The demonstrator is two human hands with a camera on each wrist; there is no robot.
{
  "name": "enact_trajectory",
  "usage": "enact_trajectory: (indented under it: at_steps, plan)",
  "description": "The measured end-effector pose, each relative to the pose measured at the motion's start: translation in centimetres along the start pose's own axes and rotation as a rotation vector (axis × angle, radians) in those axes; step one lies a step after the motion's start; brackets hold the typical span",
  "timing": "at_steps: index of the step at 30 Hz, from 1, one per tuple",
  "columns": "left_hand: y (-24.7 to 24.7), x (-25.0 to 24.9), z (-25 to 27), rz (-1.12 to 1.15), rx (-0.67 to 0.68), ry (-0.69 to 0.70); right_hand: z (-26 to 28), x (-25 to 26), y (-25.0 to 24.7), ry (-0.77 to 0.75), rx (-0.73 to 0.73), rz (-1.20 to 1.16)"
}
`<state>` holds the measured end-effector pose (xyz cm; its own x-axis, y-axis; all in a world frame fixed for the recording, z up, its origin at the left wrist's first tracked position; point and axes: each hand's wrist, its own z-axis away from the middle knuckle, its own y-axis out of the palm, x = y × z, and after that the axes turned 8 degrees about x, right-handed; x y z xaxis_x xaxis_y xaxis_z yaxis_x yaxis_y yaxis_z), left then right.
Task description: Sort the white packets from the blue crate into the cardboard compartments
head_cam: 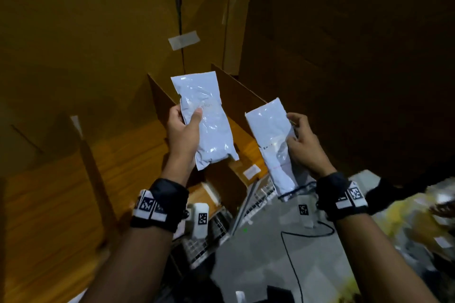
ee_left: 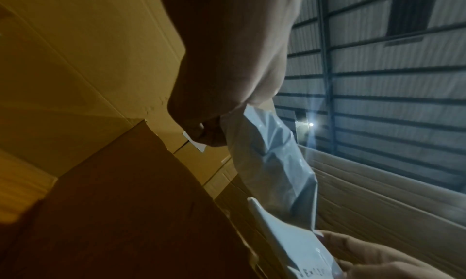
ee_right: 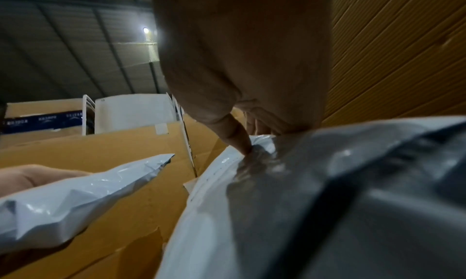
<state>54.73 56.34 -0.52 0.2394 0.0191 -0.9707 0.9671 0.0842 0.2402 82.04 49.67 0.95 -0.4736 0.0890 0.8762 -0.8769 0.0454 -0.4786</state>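
Each hand holds up a white plastic packet over the cardboard compartments [head_cam: 236, 96]. My left hand [head_cam: 183, 128] grips the left packet [head_cam: 206, 118] at its left edge, thumb on the front. My right hand [head_cam: 302, 140] pinches the right packet [head_cam: 273, 145] along its right edge. In the left wrist view the left hand [ee_left: 201, 128] holds its packet [ee_left: 274, 163], with the right packet [ee_left: 297, 243] below. In the right wrist view the right hand's fingers [ee_right: 242, 141] press into its packet [ee_right: 227, 213], and the left packet [ee_right: 75, 199] lies at the left. The blue crate is not in view.
Tall cardboard walls [head_cam: 98, 32] rise behind and to the right. A low cardboard divider [head_cam: 98, 179] stands at the left. A small cardboard box [head_cam: 226, 184] and a white wire rack [head_cam: 258, 199] sit below the packets. A grey surface [head_cam: 270, 253] with a black cable lies near me.
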Motion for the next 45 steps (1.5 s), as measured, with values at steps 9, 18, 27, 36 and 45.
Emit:
enact_trajectory:
  at_steps: [9, 18, 27, 36, 45]
  plan:
    - [-0.9, 0.9, -10.6, -0.056, -0.131, -0.058, -20.2, -1.0, 4.8, -0.084, 0.278, 0.184]
    - [-2.7, 0.9, -14.8, -0.152, -0.323, -0.145, -37.8, -1.6, 14.9, -0.144, 0.641, 0.39]
    - [-4.1, 2.3, -17.2, -0.191, -0.444, -0.22, -47.0, -6.1, 25.1, -0.521, 0.745, 0.875]
    - [-4.1, 2.8, -17.1, -0.173, -0.449, -0.222, -41.9, -14.0, 27.5, -0.488, 0.743, 1.061]
    - [-2.3, 1.2, -15.0, -0.143, -0.449, -0.19, -44.5, -11.2, 26.0, -0.5, 0.904, 0.97]
